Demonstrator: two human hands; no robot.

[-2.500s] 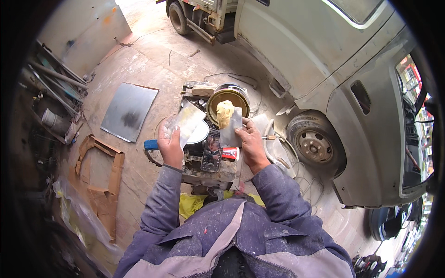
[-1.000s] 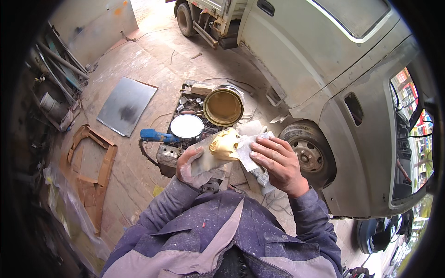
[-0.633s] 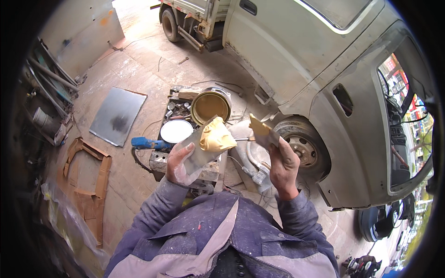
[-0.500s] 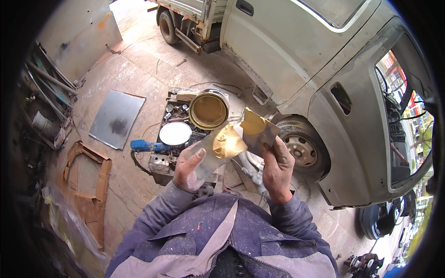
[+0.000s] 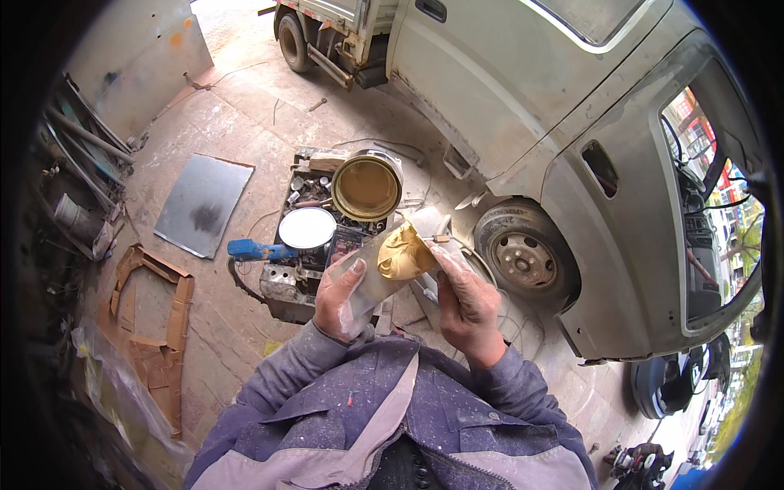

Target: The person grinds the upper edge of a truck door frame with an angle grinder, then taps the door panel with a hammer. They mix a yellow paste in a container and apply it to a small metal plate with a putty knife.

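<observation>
My left hand point(image 5: 336, 300) grips a flat grey board point(image 5: 367, 282) in front of my chest, thumb on top. A thick lump of yellow putty point(image 5: 403, 253) sits on the board's far right part. In my right hand point(image 5: 469, 309) is a thin putty spreader point(image 5: 426, 243), turned nearly edge-on against the right side of the putty. My right fingers hide most of the spreader. Just beyond stands an open round tin point(image 5: 367, 186), its inside coated yellow-brown. To its left is a tin with a white round top point(image 5: 308, 228).
The tins stand on a cluttered metal box point(image 5: 286, 306), with a blue-handled tool point(image 5: 255, 251) on its left. A truck cab point(image 5: 523, 106) with a front wheel point(image 5: 527, 253) is close on the right. A metal sheet point(image 5: 204, 204) and cardboard frame point(image 5: 178, 318) lie left.
My right hand has moved left and inward. The spreader has turned from showing its putty-covered face to nearly edge-on, against the lump. The board stays in my left hand.
</observation>
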